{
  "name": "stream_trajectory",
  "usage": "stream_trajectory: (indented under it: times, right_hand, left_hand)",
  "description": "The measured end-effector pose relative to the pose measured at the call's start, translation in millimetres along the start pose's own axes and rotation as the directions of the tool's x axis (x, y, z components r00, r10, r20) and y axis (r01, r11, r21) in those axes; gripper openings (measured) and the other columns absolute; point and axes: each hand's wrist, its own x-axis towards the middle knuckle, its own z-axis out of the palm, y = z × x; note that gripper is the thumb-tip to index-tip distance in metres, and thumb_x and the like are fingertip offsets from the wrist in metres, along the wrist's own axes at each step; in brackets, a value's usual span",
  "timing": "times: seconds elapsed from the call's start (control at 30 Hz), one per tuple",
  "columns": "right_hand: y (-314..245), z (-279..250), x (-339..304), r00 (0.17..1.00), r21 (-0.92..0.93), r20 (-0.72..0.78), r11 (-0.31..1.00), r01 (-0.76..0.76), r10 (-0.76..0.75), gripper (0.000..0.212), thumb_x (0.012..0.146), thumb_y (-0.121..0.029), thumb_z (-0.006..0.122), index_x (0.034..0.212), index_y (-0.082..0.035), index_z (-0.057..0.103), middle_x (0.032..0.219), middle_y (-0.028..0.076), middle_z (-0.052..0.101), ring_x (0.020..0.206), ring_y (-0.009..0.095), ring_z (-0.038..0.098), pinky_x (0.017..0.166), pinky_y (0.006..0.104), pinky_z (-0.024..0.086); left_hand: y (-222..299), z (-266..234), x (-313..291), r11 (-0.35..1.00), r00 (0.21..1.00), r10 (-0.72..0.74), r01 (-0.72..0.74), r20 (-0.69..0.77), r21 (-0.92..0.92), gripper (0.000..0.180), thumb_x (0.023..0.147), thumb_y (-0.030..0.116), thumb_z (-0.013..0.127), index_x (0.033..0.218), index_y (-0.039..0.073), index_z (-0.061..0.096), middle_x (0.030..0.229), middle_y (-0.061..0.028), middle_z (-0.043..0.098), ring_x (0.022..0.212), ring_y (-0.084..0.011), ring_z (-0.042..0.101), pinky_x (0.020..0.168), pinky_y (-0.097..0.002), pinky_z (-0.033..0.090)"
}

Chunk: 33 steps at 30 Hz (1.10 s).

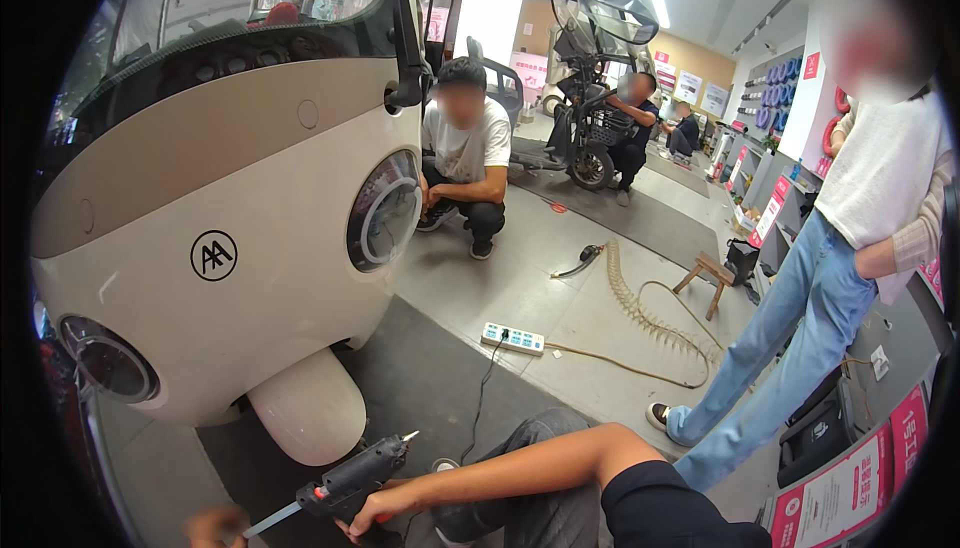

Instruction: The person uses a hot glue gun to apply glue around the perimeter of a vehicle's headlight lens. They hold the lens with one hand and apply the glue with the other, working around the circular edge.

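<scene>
A black hot glue gun (355,478) is in my right hand (372,516), whose fingers wrap round its handle. Its pale nozzle points up and to the right, below the front of a beige vehicle (290,198). From the back of the gun sticks out a long whitish glue stick (275,518). My left hand (215,528), smeared at the lower edge, closes on the far end of that stick. The vehicle's rounded front fender (312,408) stands just beyond the gun, apart from its tip.
A power strip (513,338) with a black cord lies on the floor. Beyond it are a coiled air hose (625,288) and a wooden stool (706,278). One person (468,163) squats by the vehicle; another (830,238) stands at right. Others work farther back near a scooter (590,128).
</scene>
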Motion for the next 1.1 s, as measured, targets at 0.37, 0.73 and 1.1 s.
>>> stream_trajectory:
  times: [0.37, 0.73, 1.1]
  right_hand:
    - [-51.6, 45.4, -11.4, 0.999, -0.152, -0.022, 0.988, -0.031, 0.028, 0.015, 0.09, -0.019, 0.069, 0.098, -0.006, 0.068, 0.095, 0.006, 0.07, 0.093, 0.018, 0.068, 0.092, 0.0315, 0.05]
    - [-10.6, -8.9, -26.3, 0.901, 0.049, -0.272, 0.939, -0.339, 0.339, 0.028, 0.095, -0.018, 0.071, 0.12, -0.004, 0.067, 0.112, 0.007, 0.073, 0.107, 0.021, 0.069, 0.099, 0.0369, 0.052]
    - [-12.7, -4.2, -18.9, 0.929, -0.046, -0.212, 0.947, -0.319, 0.303, 0.029, 0.094, -0.017, 0.071, 0.118, -0.002, 0.07, 0.108, 0.01, 0.077, 0.103, 0.024, 0.072, 0.098, 0.0396, 0.053]
  left_hand:
    - [-16.1, -17.2, -25.0, 0.993, 0.998, 0.066, -0.067, 0.012, 0.093, 0.037, 0.078, -0.001, 0.07, 0.115, 0.003, 0.075, 0.087, -0.0119, 0.074, 0.08, -0.0206, 0.071, 0.076, -0.0348, 0.056]
    - [-30.5, -11.9, -0.4, 0.988, 0.974, 0.103, -0.124, 0.199, 0.094, 0.048, 0.082, 0.007, 0.063, 0.128, 0.015, 0.073, 0.102, -0.0068, 0.081, 0.095, -0.0257, 0.077, 0.085, -0.0396, 0.061]
    - [-20.7, -12.4, -10.7, 0.996, 0.961, 0.044, -0.064, 0.273, 0.064, 0.051, 0.085, -0.004, 0.056, 0.131, 0.012, 0.071, 0.109, -0.0123, 0.078, 0.104, -0.0278, 0.075, 0.094, -0.0401, 0.058]
